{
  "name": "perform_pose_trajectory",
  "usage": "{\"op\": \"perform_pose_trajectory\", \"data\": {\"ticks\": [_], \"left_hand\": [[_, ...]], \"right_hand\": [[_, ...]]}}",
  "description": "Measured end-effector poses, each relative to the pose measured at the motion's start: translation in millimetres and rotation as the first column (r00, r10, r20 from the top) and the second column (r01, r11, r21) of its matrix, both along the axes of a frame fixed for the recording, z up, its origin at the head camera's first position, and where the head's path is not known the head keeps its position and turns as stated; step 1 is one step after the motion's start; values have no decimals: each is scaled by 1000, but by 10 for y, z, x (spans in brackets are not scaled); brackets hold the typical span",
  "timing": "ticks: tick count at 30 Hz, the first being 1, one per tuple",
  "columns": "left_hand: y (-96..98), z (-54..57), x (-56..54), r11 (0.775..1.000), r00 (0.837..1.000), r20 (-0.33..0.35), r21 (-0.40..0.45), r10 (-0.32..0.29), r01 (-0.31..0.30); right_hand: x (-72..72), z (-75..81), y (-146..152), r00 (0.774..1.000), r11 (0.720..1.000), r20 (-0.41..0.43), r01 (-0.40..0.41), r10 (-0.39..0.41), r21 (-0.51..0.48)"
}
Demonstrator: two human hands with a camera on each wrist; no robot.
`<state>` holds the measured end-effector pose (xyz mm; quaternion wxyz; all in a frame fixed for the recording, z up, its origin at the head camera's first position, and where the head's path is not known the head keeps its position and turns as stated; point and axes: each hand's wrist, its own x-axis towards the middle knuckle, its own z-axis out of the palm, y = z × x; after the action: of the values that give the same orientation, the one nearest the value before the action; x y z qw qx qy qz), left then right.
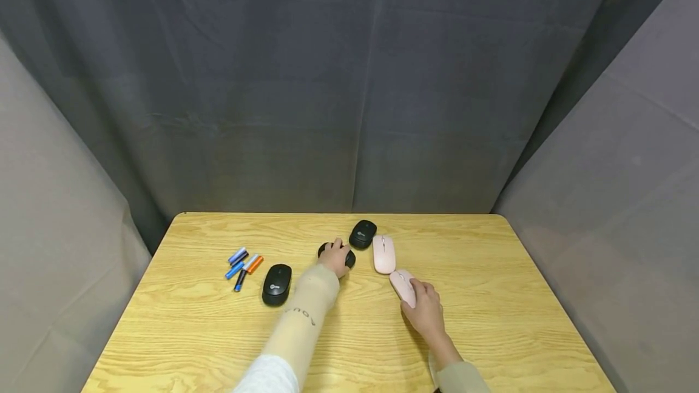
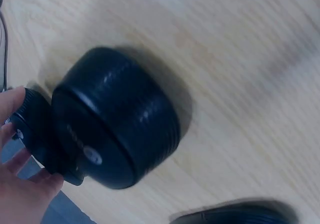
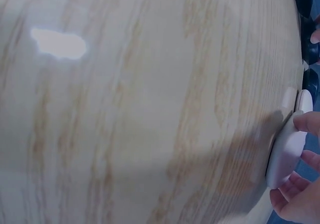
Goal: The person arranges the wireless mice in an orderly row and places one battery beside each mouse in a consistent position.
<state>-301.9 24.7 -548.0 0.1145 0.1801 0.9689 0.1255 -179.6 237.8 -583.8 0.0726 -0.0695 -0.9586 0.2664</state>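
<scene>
My left hand (image 1: 335, 258) grips a black computer mouse (image 1: 351, 258) from above, covering most of it. In the left wrist view, the fingers lie along the sides of that mouse, behind a larger-looking black mouse (image 2: 115, 119) that stands in front. My right hand (image 1: 426, 309) holds a pink mouse (image 1: 403, 287) by its sides, thumb on one edge and fingers on the other, at the table's middle right. The front end of this mouse is right at the lower end of a second pink mouse (image 1: 384, 255). Another black mouse (image 1: 363, 234) lies behind, close to the second pink one.
A third black mouse (image 1: 276, 284) lies left of my left forearm. Farther left, several small blue, orange and dark cylinders (image 1: 244, 267), like batteries, are grouped on the wooden table (image 1: 491, 296). A dark grey curtain (image 1: 273, 90) hangs behind the table's far edge.
</scene>
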Motion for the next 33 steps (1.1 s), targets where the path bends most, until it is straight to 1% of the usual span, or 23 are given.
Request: {"op": "perform_pose_trajectory", "data": {"ticks": [5, 9, 15, 19, 23, 26, 30, 33], "left_hand": [[64, -34, 48, 1000, 1000, -2, 7, -5, 5], [96, -57, 84, 1000, 1000, -17, -11, -17, 17], [128, -76, 137, 997, 997, -34, -30, -76, 75], [148, -94, 160, 991, 990, -62, -36, -130, 128], [167, -104, 193, 979, 976, -80, -47, -202, 199], [184, -121, 224, 965, 961, -96, -64, -260, 255], [200, -113, 276, 947, 943, -100, -77, -318, 311], [204, -104, 319, 928, 923, -105, -74, -370, 364]], "right_hand": [[-1, 15, 3, 1000, 1000, -3, 6, -6, -19], [0, 18, 2, 1000, 1000, -10, 7, -7, -23], [-10, 3, 0, 1000, 1000, -23, 11, -12, -28], [-7, 7, -3, 999, 999, -40, 20, -22, -44], [-11, -1, -10, 999, 998, -37, 27, -29, -55], [-11, -11, -11, 999, 998, -33, 31, -33, -58], [-6, -14, -8, 999, 997, -39, 35, -37, -65], [0, -1, -2, 998, 997, -41, 38, -41, -72]]}}
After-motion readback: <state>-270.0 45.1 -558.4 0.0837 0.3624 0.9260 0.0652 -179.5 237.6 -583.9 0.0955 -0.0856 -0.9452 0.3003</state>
